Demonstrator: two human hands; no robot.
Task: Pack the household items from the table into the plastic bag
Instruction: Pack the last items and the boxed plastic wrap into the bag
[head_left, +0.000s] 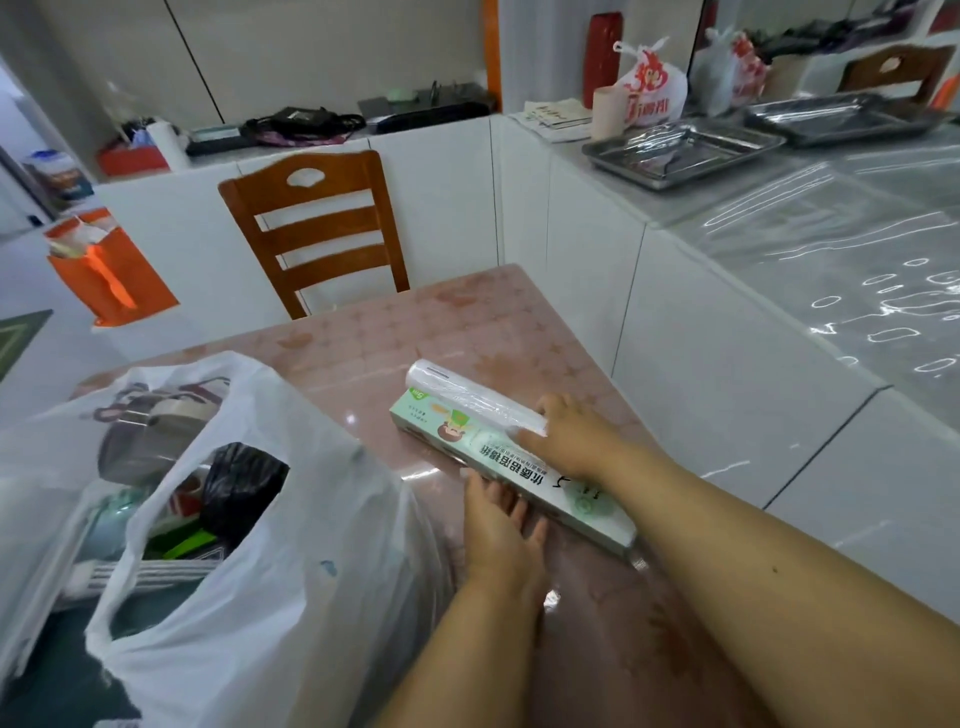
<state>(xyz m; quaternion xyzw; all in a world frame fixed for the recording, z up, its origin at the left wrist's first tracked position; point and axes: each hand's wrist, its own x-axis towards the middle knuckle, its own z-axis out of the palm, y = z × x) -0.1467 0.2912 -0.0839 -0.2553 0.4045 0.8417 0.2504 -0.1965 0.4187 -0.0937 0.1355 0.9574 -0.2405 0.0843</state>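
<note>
I see my right hand (563, 434) curl its fingers over the clear roll (475, 399); left hand (498, 525) fingers lie flat against the green box (511, 470) on the counter (395, 332).

Pink patterned table (363, 332) under a glossy cover, wooden slat-back chair (317, 228) pushed against its far edge. White panelled half-wall (171, 228) behind the chair, ledge on top cluttered with dark bags and a white roll. Plain pale wall panels (291, 47) above, an orange vertical strip (490, 47) at the corner. White counter (810, 244) along the right, draped in clear shiny plastic sheeting, two steel trays (680, 150) at its far end. Second wooden chair (893, 70) far right. Orange paper bag (111, 270) on the pale floor at left. Soft, even indoor light.
</note>
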